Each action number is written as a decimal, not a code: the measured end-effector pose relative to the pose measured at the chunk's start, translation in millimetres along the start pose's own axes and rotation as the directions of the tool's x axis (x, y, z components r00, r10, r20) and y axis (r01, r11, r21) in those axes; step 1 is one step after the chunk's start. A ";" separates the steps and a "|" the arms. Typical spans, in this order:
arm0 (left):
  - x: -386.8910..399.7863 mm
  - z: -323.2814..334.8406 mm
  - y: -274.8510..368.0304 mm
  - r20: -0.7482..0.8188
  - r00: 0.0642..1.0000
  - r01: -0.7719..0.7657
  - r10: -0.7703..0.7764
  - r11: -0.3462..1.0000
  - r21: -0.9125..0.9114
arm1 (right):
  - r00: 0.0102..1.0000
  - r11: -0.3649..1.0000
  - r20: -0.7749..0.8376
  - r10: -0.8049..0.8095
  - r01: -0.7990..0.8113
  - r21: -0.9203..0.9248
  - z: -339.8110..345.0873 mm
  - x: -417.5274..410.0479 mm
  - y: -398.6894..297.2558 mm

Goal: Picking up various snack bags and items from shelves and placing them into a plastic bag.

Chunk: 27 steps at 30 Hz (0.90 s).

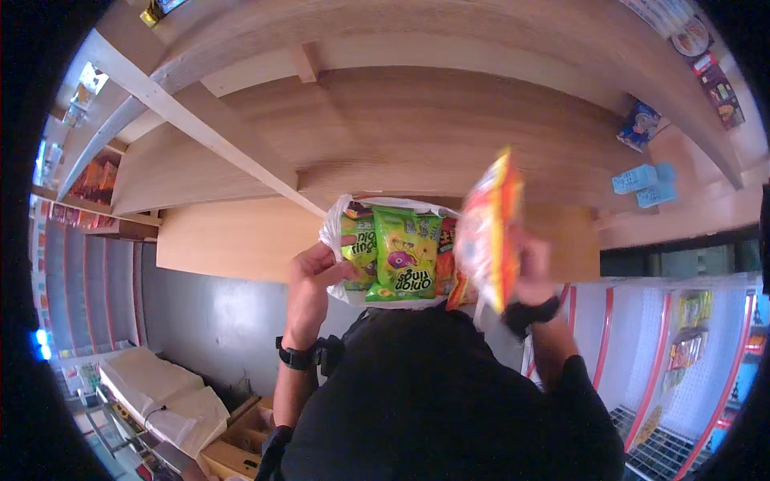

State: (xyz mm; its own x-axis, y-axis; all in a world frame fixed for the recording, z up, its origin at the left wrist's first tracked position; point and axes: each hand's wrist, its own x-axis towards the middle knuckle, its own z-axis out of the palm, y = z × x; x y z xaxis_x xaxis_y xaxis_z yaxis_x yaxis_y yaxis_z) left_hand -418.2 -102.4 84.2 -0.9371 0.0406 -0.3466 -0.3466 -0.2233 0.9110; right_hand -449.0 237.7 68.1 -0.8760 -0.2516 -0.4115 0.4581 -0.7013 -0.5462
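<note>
My left hand (322,264) grips the left rim of a white plastic bag (331,231), which stands open against my body. Inside it, green onion ring snack packets (404,252) stand side by side, with a red-orange packet (445,255) to their right. A red, yellow and white snack packet (490,234) is in my right hand (532,267), raised over the bag's right side. Both that packet and the hand are blurred, and the packet hides part of the fingers and the bag's right rim.
Before me runs a wooden shelf (228,237) with a slanting wooden upright (204,120). Light blue boxes (637,180) and a dark blue packet (639,124) sit at the right. White racks with red edges (646,367) stand lower right; cardboard boxes (240,439) lie lower left.
</note>
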 end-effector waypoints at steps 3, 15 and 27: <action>5.0 -0.4 -0.7 0.109 0.993 0.042 -0.046 0.998 0.040 | 0.998 0.973 -0.063 0.018 -0.032 -0.226 2.9 -6.5 70.2; 10.7 -6.6 16.2 0.167 0.972 -0.152 0.168 0.983 -0.102 | 0.871 0.370 -0.158 -0.466 0.030 -0.929 -10.6 -6.4 69.8; 7.0 -26.2 22.3 0.097 0.978 -0.173 0.184 0.978 -0.113 | 0.898 -0.030 -0.144 -0.415 -0.171 -0.985 8.9 -7.2 59.6</action>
State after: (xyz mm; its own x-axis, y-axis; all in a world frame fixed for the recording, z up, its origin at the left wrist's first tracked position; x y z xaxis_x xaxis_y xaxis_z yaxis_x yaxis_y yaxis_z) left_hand -431.4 -132.7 96.3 -0.9844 0.0927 -0.1494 -0.1721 -0.3358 0.9261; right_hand -416.8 191.8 45.1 -0.9553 0.1606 -0.2480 0.2852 0.7207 -0.6319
